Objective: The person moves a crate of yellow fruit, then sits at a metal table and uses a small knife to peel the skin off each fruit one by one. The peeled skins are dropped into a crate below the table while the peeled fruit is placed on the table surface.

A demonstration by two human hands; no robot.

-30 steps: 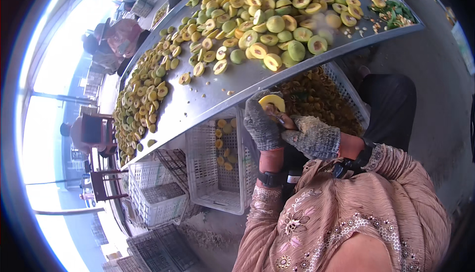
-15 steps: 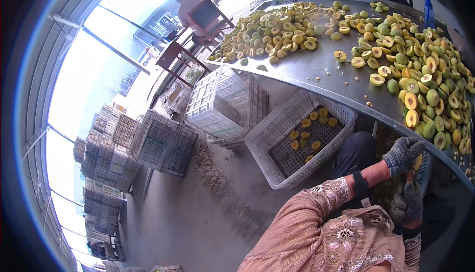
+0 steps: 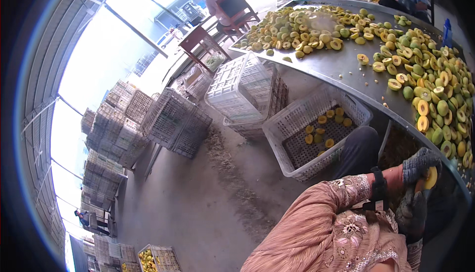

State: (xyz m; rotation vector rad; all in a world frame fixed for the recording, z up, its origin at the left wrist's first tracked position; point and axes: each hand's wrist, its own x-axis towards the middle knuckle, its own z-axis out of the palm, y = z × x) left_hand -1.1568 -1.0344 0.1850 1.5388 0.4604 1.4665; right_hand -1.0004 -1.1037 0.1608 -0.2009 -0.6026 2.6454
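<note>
My left hand (image 3: 420, 166), in a grey knit glove, is closed around a yellow halved stone fruit (image 3: 431, 178) near the table's front edge. Just below it, my gloved right hand (image 3: 411, 211) is closed, and a narrow brown piece (image 3: 419, 186), perhaps a handle, sticks up from it towards the fruit. What else that hand grips is hidden. Beyond my hands, a large heap of green and yellow halved stone fruit (image 3: 440, 91) lies on the metal table (image 3: 341, 64).
A grey plastic crate (image 3: 289, 165) with several fruit pieces stands by my knee. Upturned white crates (image 3: 237, 86) and stacked crates (image 3: 173, 123) are further left. A blue bottle (image 3: 447, 33) stands on the table. Two people sit across it; another sits on a chair (image 3: 236, 6).
The view has swung, so the scene sits further right and a filled crate shows at the bottom left. My left hand has turned, and the fruit half in it now shows more plainly.
</note>
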